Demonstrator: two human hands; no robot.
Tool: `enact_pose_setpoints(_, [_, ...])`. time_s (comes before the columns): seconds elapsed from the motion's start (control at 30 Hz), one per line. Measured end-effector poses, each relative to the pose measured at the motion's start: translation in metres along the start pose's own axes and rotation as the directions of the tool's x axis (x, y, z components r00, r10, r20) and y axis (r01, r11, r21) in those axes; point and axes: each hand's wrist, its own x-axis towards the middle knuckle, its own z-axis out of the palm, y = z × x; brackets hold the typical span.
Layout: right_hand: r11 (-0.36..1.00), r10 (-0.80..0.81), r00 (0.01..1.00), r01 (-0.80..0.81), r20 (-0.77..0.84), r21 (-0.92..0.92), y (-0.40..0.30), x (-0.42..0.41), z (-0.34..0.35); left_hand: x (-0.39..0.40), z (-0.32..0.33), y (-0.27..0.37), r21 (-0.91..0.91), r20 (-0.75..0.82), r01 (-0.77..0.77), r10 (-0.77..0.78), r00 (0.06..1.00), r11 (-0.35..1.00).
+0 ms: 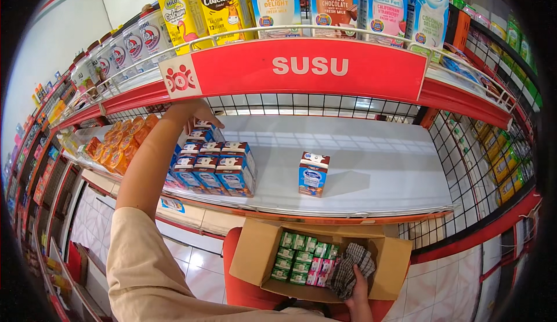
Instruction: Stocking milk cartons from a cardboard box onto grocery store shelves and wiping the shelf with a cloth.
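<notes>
My left hand (202, 112) reaches under the upper shelf's edge to the rear of a block of small chocolate milk cartons (204, 175) bearing the Frisian Flag brand. Its fingers hang at the rearmost carton (203, 134); whether they grip it I cannot tell. A single carton (313, 176) of the same kind stands upright, apart, farther right on the white shelf (391, 161). Below, my right hand (359, 289) holds a dark checkered cloth (353, 267) over an open cardboard box (256, 252). Green cartons (300, 256) and pink-and-white cartons (320, 272) fill the box's left and middle.
Orange-lidded cups (124, 143) sit left of the milk cartons. Overhead runs a red shelf edge with a sign (304, 67), larger milk cartons (278, 6) above it. Black wire mesh (461, 161) closes the right side. A red stool (239, 274) is under the box.
</notes>
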Motion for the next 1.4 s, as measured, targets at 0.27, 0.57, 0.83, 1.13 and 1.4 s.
enact_pose_setpoints(0.27, [0.999,-0.015,0.998,0.012,-0.059,-0.043,-0.003,-0.001,0.002,0.0,0.004,0.008,0.24,-0.136,-0.072,0.107,0.985,0.968])
enact_pose_setpoints(0.57, [0.996,0.016,0.988,-0.03,-0.154,-0.086,-0.003,-0.001,0.0,0.007,0.015,0.046,0.648,-0.029,-0.023,0.056,0.998,0.762])
enact_pose_setpoints(0.83, [0.992,0.018,0.99,-0.035,-0.141,-0.12,-0.004,-0.005,0.013,0.074,0.012,0.02,0.524,0.257,0.012,-0.172,0.951,0.852])
enact_pose_setpoints(1.13, [0.996,0.027,0.992,-0.038,-0.125,-0.086,-0.011,-0.017,0.024,0.005,0.011,0.05,0.595,0.113,-0.095,0.034,0.993,0.798])
enact_pose_setpoints(1.4, [0.998,-0.025,0.994,0.02,-0.106,-0.053,-0.004,-0.007,0.007,-0.071,0.046,0.106,0.179,-0.13,-0.8,0.82,0.557,0.572])
